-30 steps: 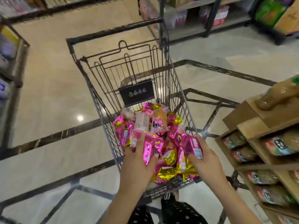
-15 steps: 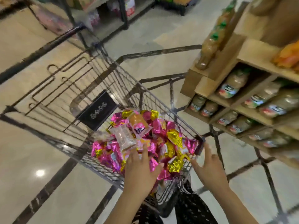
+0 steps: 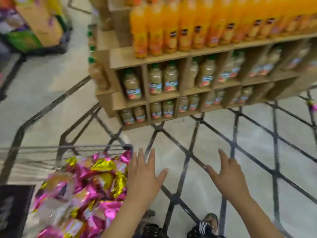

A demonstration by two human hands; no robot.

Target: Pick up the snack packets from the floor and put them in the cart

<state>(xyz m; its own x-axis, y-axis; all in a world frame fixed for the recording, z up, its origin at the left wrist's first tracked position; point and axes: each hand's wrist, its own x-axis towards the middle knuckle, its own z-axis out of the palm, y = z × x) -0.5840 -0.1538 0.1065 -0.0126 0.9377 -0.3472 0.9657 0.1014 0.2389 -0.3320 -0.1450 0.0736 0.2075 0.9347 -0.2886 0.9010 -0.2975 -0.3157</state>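
The wire cart [image 3: 89, 147] sits at the lower left, blurred by my head turning. Inside it lies a heap of shiny pink and gold snack packets [image 3: 89, 186]. My left hand [image 3: 145, 176] hovers just past the cart's right corner, fingers spread and empty. My right hand [image 3: 228, 176] is out over the bare floor, fingers straight, holding nothing. One small pink packet [image 3: 311, 104] lies on the floor at the far right edge, near the base of the shelf.
A wooden display shelf [image 3: 171, 55] stands ahead with orange juice bottles [image 3: 171, 28] on top and several pale drink bottles in its cubbies. Cartons [image 3: 34, 24] sit on a low stand at top left. The floor [image 3: 240, 152] is pale tile with dark lines. My shoe [image 3: 207, 224] shows below.
Both hands released their packets into the cart and drew back empty. My view swung right, so the cart slid to the lower left and the drinks shelf now fills the middle.
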